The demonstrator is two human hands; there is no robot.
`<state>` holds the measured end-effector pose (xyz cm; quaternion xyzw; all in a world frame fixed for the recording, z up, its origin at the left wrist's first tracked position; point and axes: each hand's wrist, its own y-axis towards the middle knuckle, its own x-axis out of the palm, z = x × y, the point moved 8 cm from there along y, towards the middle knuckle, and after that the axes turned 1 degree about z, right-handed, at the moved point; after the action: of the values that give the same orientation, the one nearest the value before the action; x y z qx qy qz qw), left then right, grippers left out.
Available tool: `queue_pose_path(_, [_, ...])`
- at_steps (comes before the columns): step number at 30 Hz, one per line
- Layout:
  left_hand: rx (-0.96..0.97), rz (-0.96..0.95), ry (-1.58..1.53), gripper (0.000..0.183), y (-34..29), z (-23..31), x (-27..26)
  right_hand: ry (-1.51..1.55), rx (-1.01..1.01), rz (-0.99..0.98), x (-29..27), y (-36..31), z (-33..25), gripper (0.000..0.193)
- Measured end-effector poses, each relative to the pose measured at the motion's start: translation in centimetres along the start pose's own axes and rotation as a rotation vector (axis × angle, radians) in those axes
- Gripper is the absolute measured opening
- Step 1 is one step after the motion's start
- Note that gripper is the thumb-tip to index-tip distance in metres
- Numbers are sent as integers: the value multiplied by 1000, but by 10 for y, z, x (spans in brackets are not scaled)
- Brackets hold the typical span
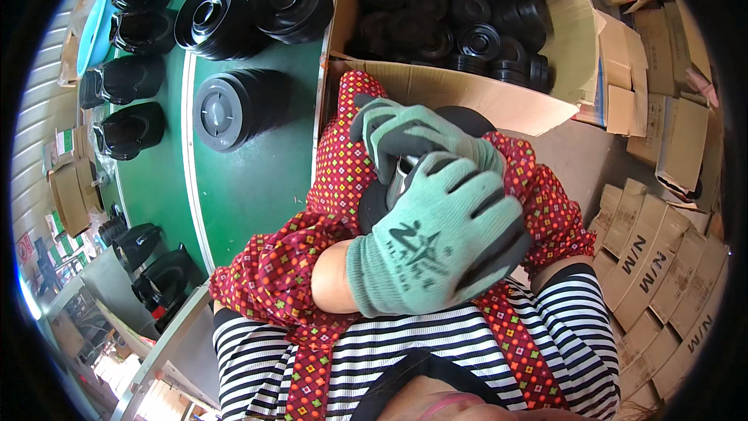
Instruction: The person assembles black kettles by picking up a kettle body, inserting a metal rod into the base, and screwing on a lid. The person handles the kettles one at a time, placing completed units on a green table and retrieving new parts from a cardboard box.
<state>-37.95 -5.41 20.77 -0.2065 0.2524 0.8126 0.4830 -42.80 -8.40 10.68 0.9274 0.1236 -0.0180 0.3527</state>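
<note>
Both of my hands wear mint-green knitted gloves with dark palms, close together over my lap. My left hand [436,242] lies nearer my body, its back up and fingers bent round something mostly hidden beneath it. Just beyond, my right hand [428,136] curls its fingers over the same spot. A small shiny silver-grey piece [401,175] shows in the gap between the hands; its kind cannot be made out. Dark rounded shapes [465,118] show behind and below the gloves, largely covered by them.
To the left, a green-topped bench [249,187] carries stacked round black plastic parts [222,109] and a row of glossy black housings [132,78]. Ahead, an open carton [460,93] holds many black ribbed parts [479,43]. Flattened cartons [647,265] lie on the right.
</note>
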Motion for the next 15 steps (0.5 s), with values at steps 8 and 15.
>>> queue_pose_path(8, [263, 7, -1002, 45, -58, -73, -51, -691, 627, -366, -23, -3, -24, 47])
queue_pose_path(15, [-252, -78, -110, 67, -14, -44, -97, -432, 607, -453, -30, 10, -11, 51])
